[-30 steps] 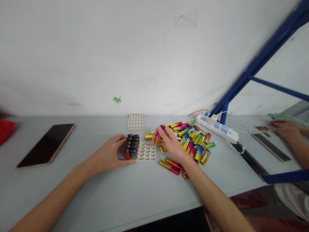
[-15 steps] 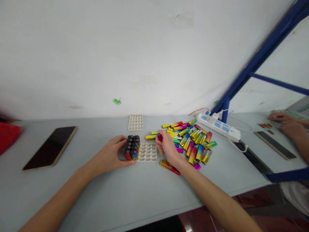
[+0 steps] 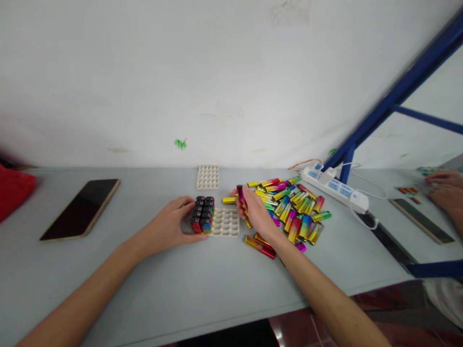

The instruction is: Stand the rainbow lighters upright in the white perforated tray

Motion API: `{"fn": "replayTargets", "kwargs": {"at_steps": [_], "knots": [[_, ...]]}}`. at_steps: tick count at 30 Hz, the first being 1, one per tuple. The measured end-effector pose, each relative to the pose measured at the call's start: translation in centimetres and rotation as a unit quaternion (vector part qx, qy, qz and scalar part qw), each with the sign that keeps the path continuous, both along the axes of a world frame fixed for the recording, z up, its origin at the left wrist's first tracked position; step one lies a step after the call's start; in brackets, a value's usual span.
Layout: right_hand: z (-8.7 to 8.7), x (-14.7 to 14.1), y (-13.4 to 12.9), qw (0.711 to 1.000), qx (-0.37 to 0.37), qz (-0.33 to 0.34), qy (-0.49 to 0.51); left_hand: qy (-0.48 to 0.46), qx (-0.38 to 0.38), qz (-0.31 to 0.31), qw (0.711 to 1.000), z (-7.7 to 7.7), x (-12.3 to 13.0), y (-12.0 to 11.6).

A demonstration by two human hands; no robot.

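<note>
My right hand (image 3: 254, 207) is closed around a shiny purple tube (image 3: 245, 197) with a dark end, held upright and slightly tilted over the right edge of a white tray (image 3: 226, 224) with round hollows. Two rows of metallic tubes with black tops (image 3: 202, 212) stand in the tray's left part. My left hand (image 3: 173, 219) curls around that end, thumb at the near edge and fingers at the far side, holding the tray. A pile of loose gradient-coloured tubes (image 3: 296, 209) lies to the right, with a few red-and-gold tubes (image 3: 259, 246) below my right hand.
A second white tray (image 3: 207, 177) lies near the wall. A dark flat panel (image 3: 81, 208) rests at the left, beside a red item (image 3: 14, 190). At the right are a power strip (image 3: 336, 188), a blue frame (image 3: 361, 130) and another person's hands (image 3: 446, 188).
The purple tube has come up and shows more of its length in my right hand. My left hand stays around the tray. The whole view has shifted slightly.
</note>
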State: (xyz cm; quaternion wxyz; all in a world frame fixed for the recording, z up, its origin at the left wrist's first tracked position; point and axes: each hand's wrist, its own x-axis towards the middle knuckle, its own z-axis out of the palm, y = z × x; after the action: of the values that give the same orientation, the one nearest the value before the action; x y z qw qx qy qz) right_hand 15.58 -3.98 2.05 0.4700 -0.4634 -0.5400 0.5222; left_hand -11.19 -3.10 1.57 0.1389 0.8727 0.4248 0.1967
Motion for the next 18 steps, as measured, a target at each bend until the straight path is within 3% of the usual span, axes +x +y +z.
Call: {"fn": "replayTargets", "kwargs": {"at_steps": [3, 7, 9, 14, 18], "knots": [[0.1, 0.3, -0.2, 0.990, 0.100, 0.008, -0.100, 0.005, -0.007, -0.005, 1.000, 0.0, 0.0, 0.0], [0.9, 0.5, -0.7, 0.948, 0.208, -0.008, -0.241, 0.010, -0.009, -0.002, 1.000, 0.0, 0.0, -0.1], [1.2, 0.5, -0.9, 0.938, 0.215, -0.026, -0.270, 0.014, -0.006, 0.000, 1.000, 0.0, 0.0, -0.1], [1.2, 0.4, -0.9, 0.951, 0.175, -0.058, -0.248, 0.015, -0.005, -0.005, 1.000, 0.0, 0.1, 0.0], [0.4, 0.5, -0.3, 0.933, 0.192, -0.024, -0.305, 0.018, -0.007, -0.002, 1.000, 0.1, 0.2, 0.1]]}}
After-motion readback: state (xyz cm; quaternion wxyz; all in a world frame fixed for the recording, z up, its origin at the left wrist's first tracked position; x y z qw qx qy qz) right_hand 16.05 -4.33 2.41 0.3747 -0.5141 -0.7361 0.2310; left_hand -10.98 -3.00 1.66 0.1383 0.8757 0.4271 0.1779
